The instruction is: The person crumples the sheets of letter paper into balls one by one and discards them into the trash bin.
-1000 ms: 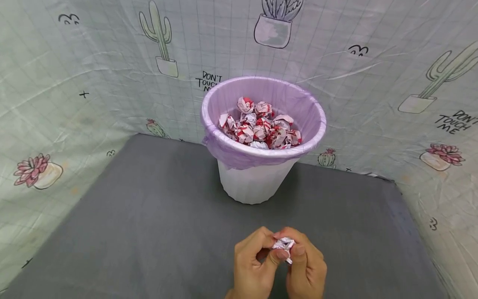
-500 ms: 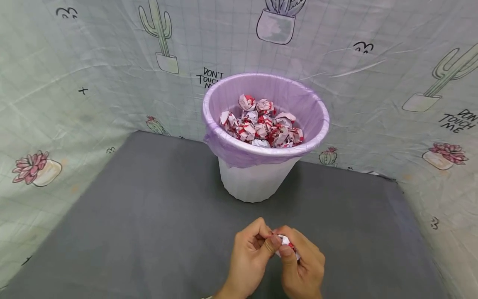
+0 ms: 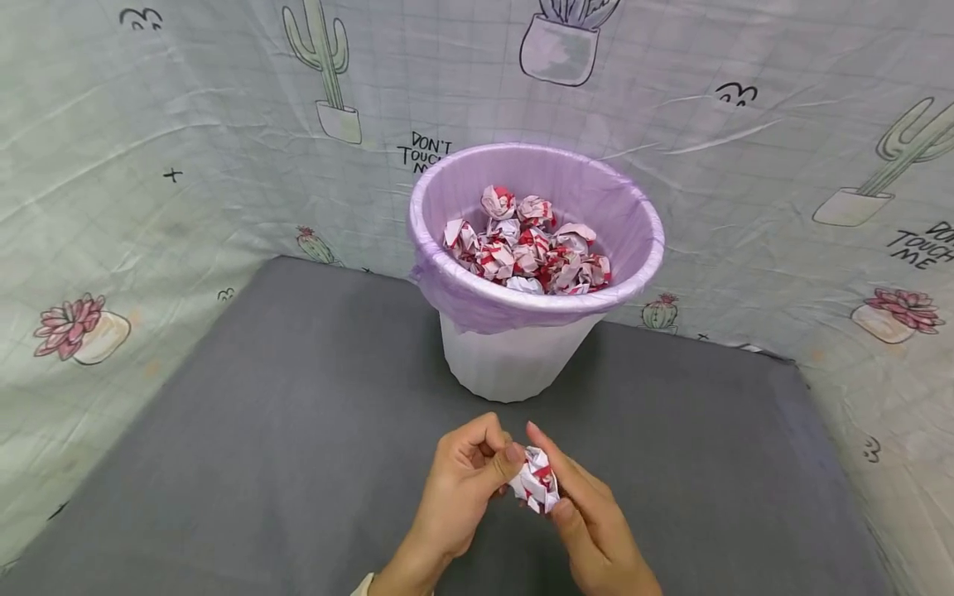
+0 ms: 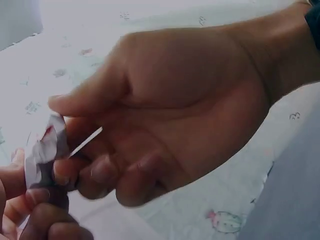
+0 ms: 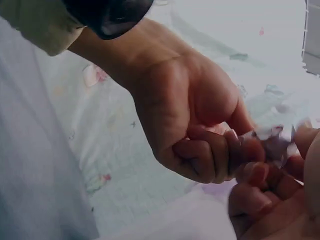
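A crumpled paper ball point(image 3: 535, 483), white with red patches, is between my two hands above the grey surface. My left hand point(image 3: 458, 488) pinches its left side between thumb and curled fingers. On the other side my right hand point(image 3: 599, 521) holds it with the thumb at its lower right, while the index finger reaches behind it. In the left wrist view the paper ball point(image 4: 46, 150) appears between the right thumb and fingers, with left fingertips below. The right wrist view shows the paper ball point(image 5: 275, 142) partly covered by fingers of both hands.
A white bin point(image 3: 507, 356) with a purple liner point(image 3: 484, 310) stands beyond my hands. Inside lie several crumpled red-and-white paper balls point(image 3: 532, 244). The grey surface point(image 3: 298, 430) meets a cactus-print cloth point(image 3: 224, 149) at the back and sides.
Both hands have shifted left and slightly up with the paper ball. The right fingers have straightened and spread, and more of the ball shows. The head view has tilted slightly.
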{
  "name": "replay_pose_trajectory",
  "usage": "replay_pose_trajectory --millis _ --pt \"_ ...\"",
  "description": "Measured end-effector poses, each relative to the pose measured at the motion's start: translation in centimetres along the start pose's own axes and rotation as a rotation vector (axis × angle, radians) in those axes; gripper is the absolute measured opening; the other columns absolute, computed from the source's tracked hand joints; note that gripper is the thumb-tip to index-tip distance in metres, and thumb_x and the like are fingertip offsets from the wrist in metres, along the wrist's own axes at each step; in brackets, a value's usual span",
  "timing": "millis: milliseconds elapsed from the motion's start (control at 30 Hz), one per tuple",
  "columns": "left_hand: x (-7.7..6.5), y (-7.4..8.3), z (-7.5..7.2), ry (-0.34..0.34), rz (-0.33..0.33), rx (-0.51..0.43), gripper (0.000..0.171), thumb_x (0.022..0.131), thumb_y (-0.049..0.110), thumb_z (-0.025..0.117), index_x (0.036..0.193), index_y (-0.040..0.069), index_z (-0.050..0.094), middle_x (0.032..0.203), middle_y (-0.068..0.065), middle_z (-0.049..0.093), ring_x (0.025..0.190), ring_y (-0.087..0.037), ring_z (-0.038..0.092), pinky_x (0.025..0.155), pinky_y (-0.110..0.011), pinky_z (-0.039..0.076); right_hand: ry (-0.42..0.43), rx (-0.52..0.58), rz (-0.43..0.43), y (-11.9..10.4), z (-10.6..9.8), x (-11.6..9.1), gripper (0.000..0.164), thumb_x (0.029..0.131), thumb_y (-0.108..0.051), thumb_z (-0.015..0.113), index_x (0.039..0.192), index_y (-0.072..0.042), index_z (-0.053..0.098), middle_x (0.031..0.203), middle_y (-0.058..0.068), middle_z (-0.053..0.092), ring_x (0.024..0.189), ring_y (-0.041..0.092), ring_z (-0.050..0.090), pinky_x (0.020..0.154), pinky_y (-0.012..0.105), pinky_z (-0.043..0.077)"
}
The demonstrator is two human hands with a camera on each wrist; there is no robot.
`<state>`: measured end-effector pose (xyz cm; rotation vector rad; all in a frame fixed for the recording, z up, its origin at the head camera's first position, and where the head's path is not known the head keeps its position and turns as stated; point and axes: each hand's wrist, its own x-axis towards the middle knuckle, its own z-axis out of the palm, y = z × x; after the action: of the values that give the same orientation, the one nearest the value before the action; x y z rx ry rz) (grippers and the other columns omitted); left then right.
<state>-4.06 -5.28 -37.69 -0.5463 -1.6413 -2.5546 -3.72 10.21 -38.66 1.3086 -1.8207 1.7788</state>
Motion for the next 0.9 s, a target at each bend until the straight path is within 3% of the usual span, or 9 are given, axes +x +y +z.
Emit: replay_pose_trajectory --millis 167,300,367,500,600,733,800,900 --pt "-0.2 0.3 0.4 -0.137 -0.03 -0.136 0.034 0.095 0.008 0.057 0.069 0.002 0.036 0.068 0.005 0.047 0.059 -0.005 0.039 0.043 -0.023 0.026 0.103 0.234 0.012 0.0 0.3 -0.4 0.044 0.096 -0.012 0.056 0.122 0.021 0.043 0.124 0.018 0.058 0.104 0.015 0.06 0.074 0.02 0.052" --pt "-0.3 0.2 0.6 -0.194 0.08 -0.119 0.032 0.096 0.003 0.054 0.069 0.003 0.036 0.062 -0.006 0.037 0.059 -0.01 0.036 0.044 -0.027 0.027 0.129 0.28 0.114 -1.0 0.4 -0.5 0.037 0.092 -0.004 0.062 0.117 0.017 0.045 0.113 0.014 0.061 0.091 0.011 0.061 0.066 0.02 0.053" --pt "-0.3 0.2 0.6 -0.189 0.153 -0.056 0.031 0.096 0.001 0.054 0.069 0.004 0.039 0.06 -0.01 0.034 0.057 -0.012 0.035 0.044 -0.028 0.029 0.125 0.24 0.175 -1.7 0.4 -0.4 0.032 0.091 0.003 0.061 0.117 0.015 0.046 0.109 0.013 0.06 0.087 0.011 0.06 0.065 0.022 0.053" --pt "-0.3 0.1 0.8 -0.124 0.287 0.082 0.029 0.091 -0.004 0.058 0.068 0.005 0.043 0.057 -0.006 0.035 0.052 -0.012 0.033 0.042 -0.026 0.031 0.171 0.101 0.251 -2.7 0.8 -0.2 0.029 0.089 0.013 0.057 0.117 0.011 0.049 0.1 0.011 0.063 0.076 0.01 0.06 0.055 0.024 0.051" --pt "-0.5 -0.2 1.2 -0.023 0.409 0.25 0.032 0.089 -0.005 0.062 0.067 0.008 0.043 0.055 -0.001 0.034 0.048 -0.007 0.028 0.039 -0.019 0.027 0.25 0.033 0.236 -2.6 1.5 -0.3 0.026 0.09 0.014 0.053 0.115 0.012 0.052 0.095 0.011 0.066 0.07 0.011 0.058 0.052 0.026 0.048" --pt "-0.7 -0.9 1.6 0.124 0.521 0.547 0.028 0.093 0.007 0.062 0.07 0.01 0.044 0.054 0.002 0.034 0.047 0.0 0.027 0.038 -0.011 0.024 0.284 0.099 0.231 -1.4 1.5 -0.3 0.025 0.094 0.014 0.045 0.119 0.016 0.05 0.103 0.013 0.064 0.08 0.012 0.06 0.064 0.022 0.051" --pt "-0.6 -1.0 1.7 0.115 0.524 0.607 0.022 0.093 0.008 0.062 0.077 0.008 0.048 0.056 0.002 0.037 0.048 0.001 0.029 0.039 -0.009 0.026 0.266 0.167 0.25 -1.0 0.9 -0.2 0.027 0.096 0.014 0.039 0.122 0.017 0.048 0.107 0.013 0.062 0.087 0.012 0.06 0.071 0.021 0.051" --pt "-0.5 -0.6 1.3 -0.002 0.452 0.567 0.013 0.092 0.002 0.062 0.089 0.005 0.05 0.062 0.0 0.045 0.052 0.001 0.035 0.04 -0.011 0.033 0.234 0.274 0.268 -0.8 0.1 0.0 0.029 0.097 0.015 0.034 0.125 0.019 0.044 0.112 0.016 0.059 0.095 0.015 0.059 0.077 0.022 0.052"
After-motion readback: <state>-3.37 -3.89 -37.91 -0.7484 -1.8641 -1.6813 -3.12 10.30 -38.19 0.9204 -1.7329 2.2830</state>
